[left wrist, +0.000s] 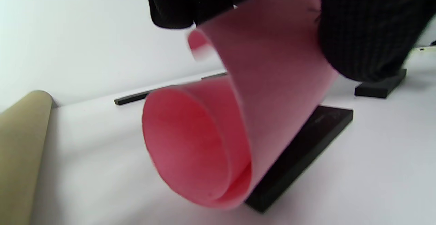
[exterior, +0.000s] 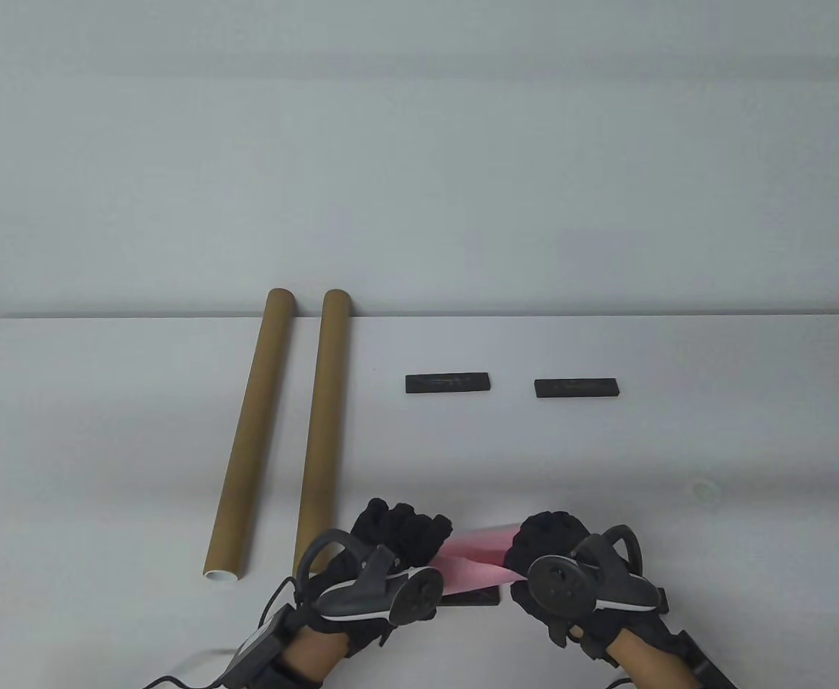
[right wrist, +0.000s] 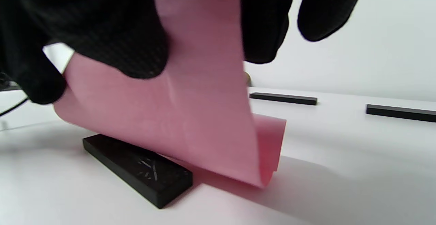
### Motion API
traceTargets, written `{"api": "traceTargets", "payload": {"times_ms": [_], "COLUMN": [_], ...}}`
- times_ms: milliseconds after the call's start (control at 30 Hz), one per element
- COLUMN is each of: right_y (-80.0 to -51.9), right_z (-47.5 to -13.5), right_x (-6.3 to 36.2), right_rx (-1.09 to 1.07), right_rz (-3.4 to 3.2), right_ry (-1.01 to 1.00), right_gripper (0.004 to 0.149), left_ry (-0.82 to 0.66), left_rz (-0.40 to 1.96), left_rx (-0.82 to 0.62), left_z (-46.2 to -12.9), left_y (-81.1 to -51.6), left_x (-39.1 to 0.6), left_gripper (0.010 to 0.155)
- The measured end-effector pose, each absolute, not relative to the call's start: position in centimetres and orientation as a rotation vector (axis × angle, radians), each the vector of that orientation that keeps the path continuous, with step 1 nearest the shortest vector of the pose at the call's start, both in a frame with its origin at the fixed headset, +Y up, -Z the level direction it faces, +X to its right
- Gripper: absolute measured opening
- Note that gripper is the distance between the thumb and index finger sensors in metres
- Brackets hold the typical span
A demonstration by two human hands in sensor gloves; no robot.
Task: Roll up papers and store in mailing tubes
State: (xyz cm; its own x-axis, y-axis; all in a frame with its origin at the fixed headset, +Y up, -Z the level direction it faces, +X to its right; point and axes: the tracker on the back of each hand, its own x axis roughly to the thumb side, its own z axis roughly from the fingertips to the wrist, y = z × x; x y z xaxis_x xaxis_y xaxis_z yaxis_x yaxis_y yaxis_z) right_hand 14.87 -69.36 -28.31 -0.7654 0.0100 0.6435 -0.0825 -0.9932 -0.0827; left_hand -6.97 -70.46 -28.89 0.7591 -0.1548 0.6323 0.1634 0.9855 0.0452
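Pink paper (exterior: 473,556) pinched in my left hand (exterior: 397,545) and right hand (exterior: 552,552), curl wide and loose; it could spring open or snag the black bar (right wrist: 136,167).

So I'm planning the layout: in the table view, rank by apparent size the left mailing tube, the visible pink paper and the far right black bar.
1. Left mailing tube
2. Pink paper, mostly hidden by hands
3. Far right black bar
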Motion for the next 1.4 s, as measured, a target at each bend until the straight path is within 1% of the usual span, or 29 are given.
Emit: {"api": "traceTargets", "payload": {"times_ms": [33, 67, 133, 200, 267, 300, 333, 433, 500, 567, 600, 633, 667, 700, 733, 767, 833, 867, 933, 967, 1000, 1033, 1100, 1133, 1167, 1233, 1300, 1367, 1400], "right_y": [-69.2, -69.0, -68.5, -68.2, -68.2, -68.3, -68.4, -68.9, -69.2, -69.2, -69.2, -69.2, -69.2, -69.2, -69.3, -69.5, -69.7, -69.8, -69.8, -69.9, -69.9, -69.9, -70.0, -70.1, -70.1, -70.3, -70.5, -70.3, -70.0], "right_z": [-28.0, -27.7, -27.2, -26.9, -27.0, -27.2, -27.3, -28.1, -28.5, -28.7, -28.5, -28.4, -28.1, -27.8, -27.7, -27.6, -27.7, -27.8, -28.2, -28.4, -28.6, -28.8, -29.1, -29.3, -29.4, -29.7, -29.8, -29.6, -29.6], "right_x": [14.8, 14.8, 14.8, 15.0, 15.0, 15.2, 15.3, 15.7, 16.0, 16.3, 16.4, 16.4, 16.2, 16.0, 15.8, 15.4, 15.0, 14.9, 14.8, 14.9, 15.0, 15.1, 15.4, 15.5, 15.6, 15.8, 15.9, 15.9, 15.9], "right_rx": [1.104, 1.107, 1.133, 1.118, 1.100, 1.081, 1.064, 1.004, 0.957, 0.921, 0.918, 0.936, 0.974, 1.018, 1.034, 1.039, 1.034, 1.019, 0.987, 0.948, 0.913, 0.898, 0.847, 0.815, 0.805, 0.799, 0.789, 0.831, 0.885], "right_rz": [2.930, 2.964, 2.976, 2.952, 2.947, 2.940, 2.928, 2.843, 2.791, 2.785, 2.798, 2.819, 2.871, 2.925, 2.952, 2.986, 3.018, 3.028, 3.023, 2.988, 2.958, 2.945, 2.890, 2.860, 2.846, 2.791, 2.722, 2.730, 2.756], "right_ry": [-0.266, -0.347, -0.483, -0.553, -0.522, -0.472, -0.439, -0.242, -0.149, -0.173, -0.254, -0.302, -0.401, -0.495, -0.548, -0.608, -0.640, -0.629, -0.541, -0.509, -0.452, -0.399, -0.285, -0.206, -0.179, -0.064, 0.002, -0.018, -0.054], "right_gripper": [0.033, 0.033, 0.033, 0.033, 0.033, 0.034, 0.034, 0.033, 0.033, 0.036, 0.050, 0.069, 0.079, 0.085, 0.086, 0.084, 0.069, 0.061, 0.045, 0.040, 0.037, 0.036, 0.035, 0.035, 0.035, 0.035, 0.035, 0.035, 0.035], "left_ry": [-0.707, -0.711, -0.716, -0.722, -0.729, -0.725, -0.708, -0.673, -0.653, -0.633, -0.625, -0.615, -0.601, -0.601, -0.601, -0.595, -0.598, -0.598, -0.601, -0.601, -0.599, -0.604, -0.633, -0.640, -0.644, -0.639, -0.642, -0.643, -0.640], "left_rz": [-0.177, -0.181, -0.158, -0.106, -0.056, -0.045, -0.038, -0.064, -0.076, -0.052, -0.022, -0.010, 0.002, 0.017, 0.029, 0.045, 0.045, 0.028, -0.008, -0.030, -0.061, -0.091, -0.168, -0.199, -0.214, -0.234, -0.245, -0.229, -0.208], "left_rx": [-0.039, -0.055, -0.036, -0.028, -0.023, -0.044, -0.034, 0.003, 0.027, 0.026, 0.031, 0.033, 0.032, 0.023, 0.016, 0.009, 0.004, 0.011, 0.029, 0.046, 0.075, 0.102, 0.165, 0.179, 0.182, 0.197, 0.201, 0.180, 0.160], "left_z": [-29.0, -29.0, -29.0, -29.0, -29.1, -29.1, -29.1, -29.1, -29.2, -29.5, -29.6, -29.7, -29.8, -30.0, -30.0, -30.1, -30.0, -29.9, -29.8, -29.7, -29.5, -29.3, -28.9, -28.7, -28.6, -28.5, -28.6, -28.8, -29.0], "left_y": [-70.7, -70.8, -70.8, -70.7, -70.6, -70.6, -70.6, -70.5, -70.4, -70.2, -70.1, -70.0, -70.0, -70.0, -70.0, -70.1, -70.2, -70.3, -70.4, -70.4, -70.4, -70.4, -70.3, -70.3, -70.3, -70.4, -70.5, -70.6, -70.7], "left_x": [-7.0, -7.0, -7.0, -7.1, -7.1, -7.1, -7.1, -7.3, -7.4, -7.5, -7.7, -7.8, -8.0, -8.1, -8.1, -8.1, -8.1, -8.1, -8.0, -7.9, -7.9, -7.8, -7.3, -7.0, -6.8, -6.5, -6.3, -6.3, -6.4], "left_gripper": [0.106, 0.106, 0.102, 0.094, 0.083, 0.078, 0.073, 0.058, 0.051, 0.046, 0.046, 0.046, 0.046, 0.045, 0.045, 0.045, 0.044, 0.043, 0.044, 0.046, 0.057, 0.071, 0.091, 0.093, 0.092, 0.089, 0.081, 0.069, 0.067]}}
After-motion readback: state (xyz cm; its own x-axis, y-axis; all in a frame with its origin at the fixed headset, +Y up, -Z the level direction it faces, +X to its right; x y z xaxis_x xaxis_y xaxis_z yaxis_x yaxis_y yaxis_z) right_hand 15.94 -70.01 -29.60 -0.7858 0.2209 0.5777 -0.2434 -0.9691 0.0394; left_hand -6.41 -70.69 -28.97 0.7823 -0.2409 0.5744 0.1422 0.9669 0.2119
